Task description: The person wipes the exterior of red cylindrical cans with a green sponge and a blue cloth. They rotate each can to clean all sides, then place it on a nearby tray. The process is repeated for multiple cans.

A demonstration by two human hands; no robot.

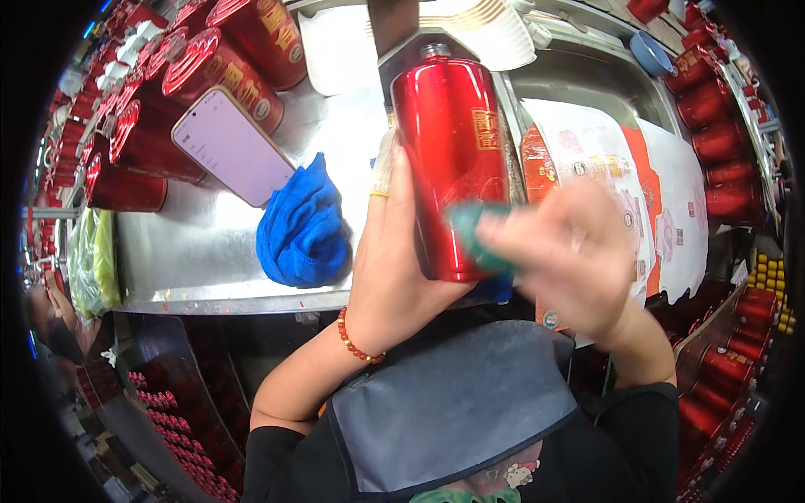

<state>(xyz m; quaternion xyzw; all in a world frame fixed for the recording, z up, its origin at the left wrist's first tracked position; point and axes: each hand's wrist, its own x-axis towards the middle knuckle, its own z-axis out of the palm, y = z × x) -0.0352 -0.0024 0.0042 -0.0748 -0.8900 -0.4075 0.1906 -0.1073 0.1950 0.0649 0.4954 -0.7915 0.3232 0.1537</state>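
Note:
A glossy red bottle (pixel 447 159) with a bare metal screw neck and a gold square emblem stands before me at the middle of the bench. My left hand (pixel 394 260) is wrapped round its left side and base, with a pale finger cover on one finger. A small green pad (pixel 476 236), smeared by motion, is pinched in my right hand (pixel 579 251) against the bottle's lower right side. Left of the bottle lies a crumpled blue cloth (pixel 303 225).
A phone (pixel 231 144) leans by several red canisters (pixel 220 71) at the left. Printed sheets (pixel 671 201) lie on the right of the metal bench (pixel 193 268). Behind stand a white ribbed tray (pixel 335 50) and a blue bowl (pixel 651 54). More red containers (pixel 729 159) line the right.

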